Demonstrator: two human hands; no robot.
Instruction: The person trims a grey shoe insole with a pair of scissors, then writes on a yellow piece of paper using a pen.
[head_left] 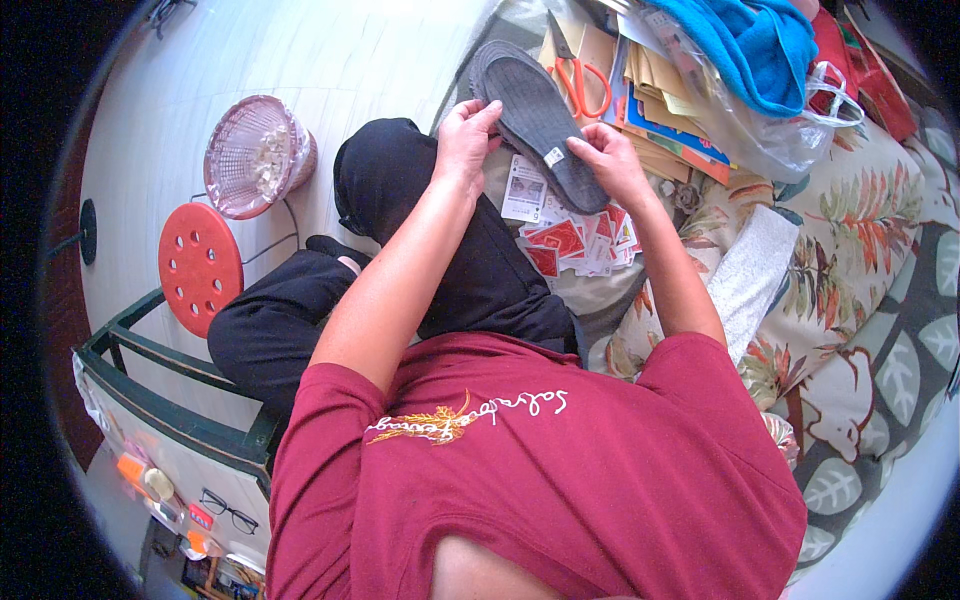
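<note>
A pair of dark grey shoe insoles (530, 115), stacked one over the other, is held up between my two hands. My left hand (467, 140) pinches the edge near the wide upper end, thumb on top. Lower down, my right hand (610, 160) grips the opposite edge near the narrower end, beside a small pale label. Beneath the insoles lies a scattered pile of playing cards (590, 243), some red-backed. Just past the insoles rest scissors (580, 85) with orange handles, on brown paper envelopes (660, 90).
A lined waste basket (260, 157) with white scraps and a red round stool (200, 270) stand on the floor at left. Behind my right hand are a blue cloth (745, 45) and a clear plastic bag (780, 140). Floral cushions (840, 240) fill the right. Eyeglasses (228, 511) lie at lower left.
</note>
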